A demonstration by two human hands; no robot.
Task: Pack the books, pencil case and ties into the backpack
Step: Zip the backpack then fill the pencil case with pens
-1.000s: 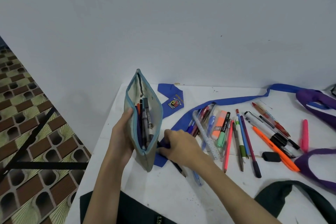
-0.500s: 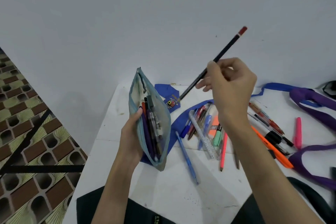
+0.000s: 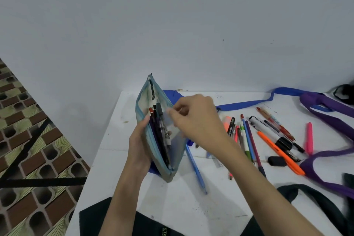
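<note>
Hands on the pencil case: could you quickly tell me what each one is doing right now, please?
Left hand: grips the pencil case, holding it open.
Right hand: fingers curled at the case's mouth; whether they hold anything cannot be told.

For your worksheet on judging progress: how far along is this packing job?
Done: several pens stand inside the open pencil case. In hand: the left hand holds the case while the right hand works at its mouth. Left: loose pens and the blue tie lie on the table; nothing looks packed.
</note>
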